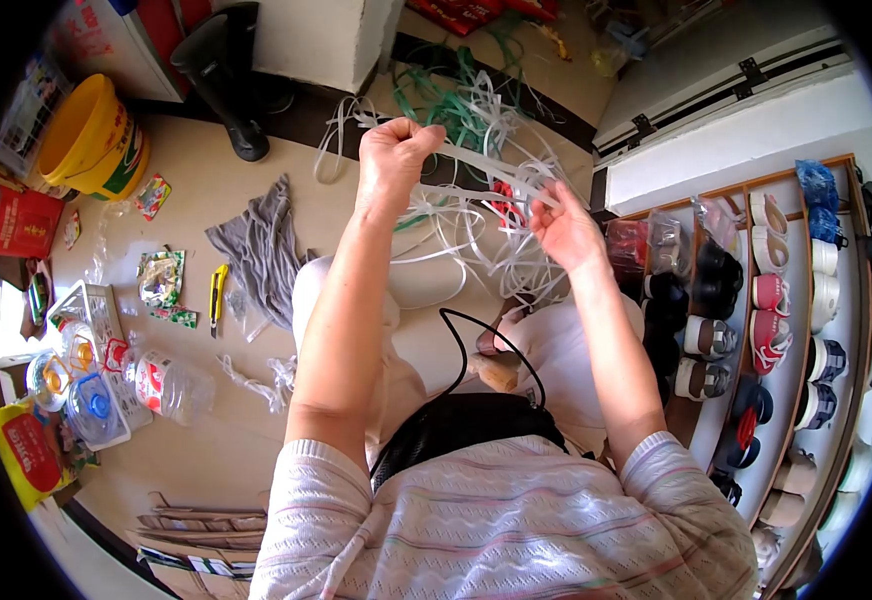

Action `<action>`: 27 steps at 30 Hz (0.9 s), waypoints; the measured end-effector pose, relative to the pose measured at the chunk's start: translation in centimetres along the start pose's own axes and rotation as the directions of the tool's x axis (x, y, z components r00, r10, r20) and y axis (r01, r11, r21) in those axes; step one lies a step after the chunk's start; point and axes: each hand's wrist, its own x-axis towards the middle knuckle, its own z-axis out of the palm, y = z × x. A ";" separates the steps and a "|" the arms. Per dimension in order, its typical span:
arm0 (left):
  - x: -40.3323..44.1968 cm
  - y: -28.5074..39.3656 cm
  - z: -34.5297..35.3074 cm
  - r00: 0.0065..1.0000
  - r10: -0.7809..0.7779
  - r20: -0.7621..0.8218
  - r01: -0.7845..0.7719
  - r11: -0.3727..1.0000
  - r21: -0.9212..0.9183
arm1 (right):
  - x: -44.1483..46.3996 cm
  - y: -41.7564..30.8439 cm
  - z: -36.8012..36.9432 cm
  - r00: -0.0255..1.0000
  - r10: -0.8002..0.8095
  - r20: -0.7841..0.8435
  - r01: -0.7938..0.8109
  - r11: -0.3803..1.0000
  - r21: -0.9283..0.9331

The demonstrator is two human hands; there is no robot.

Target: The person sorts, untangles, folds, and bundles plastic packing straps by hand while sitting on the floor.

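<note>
A white plastic strap (486, 162) runs between my two hands, above a loose tangle of straps. My left hand (393, 160) is closed in a fist round the strap's left end, with a loop hanging beside it. My right hand (564, 228) is lower and to the right, its fingers curled on the strap. Beneath and behind them lie green straps (448, 108) and more white straps (471, 235) in a heap. A small red thing shows within the heap, partly covered by straps.
A shoe rack (756, 380) stands at the right. On the floor at left are a grey cloth (266, 245), a yellow cutter (218, 300), plastic bottles (161, 385) and a yellow bucket (96, 140). A black boot (226, 90) is at the upper left.
</note>
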 end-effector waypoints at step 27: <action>-1.9 -0.3 3.4 0.704 -0.185 0.686 0.278 0.960 -0.026 | 0.6 -7.0 12.0 0.871 -0.254 0.421 0.224 0.967 0.120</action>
